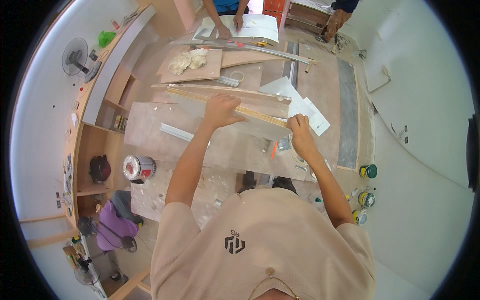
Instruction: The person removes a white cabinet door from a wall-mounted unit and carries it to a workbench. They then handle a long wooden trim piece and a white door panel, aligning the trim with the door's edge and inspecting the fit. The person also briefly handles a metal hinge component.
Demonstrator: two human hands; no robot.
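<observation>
A person in a beige shirt [270,230] has both hands on a long wooden board [260,122], held on edge over the middle of the tabletop [150,117]; I can't make out whether its lower edge touches down. The left grip [223,110] straddles the upper edge, fingers over the top and thumb reaching along it, closed on the wood. The right grip [301,134] clasps the board at its right end, knuckles up.

Just beyond stands another brownish strip [272,101], running nearly alongside. White paper sheets [311,114] lie past the right hand, while an orange stick-like tool [274,151] rests nearer the beige shirt. To the left lies a pale metal strip [176,132], and past that, nearer the shelving, sits a round paint can [139,168].

Up at the far end, a heap of cream cloth [188,61] lies on a flat panel [212,67], and a co-worker's two hands [224,32] lean over a large white sheet [260,29].
</observation>
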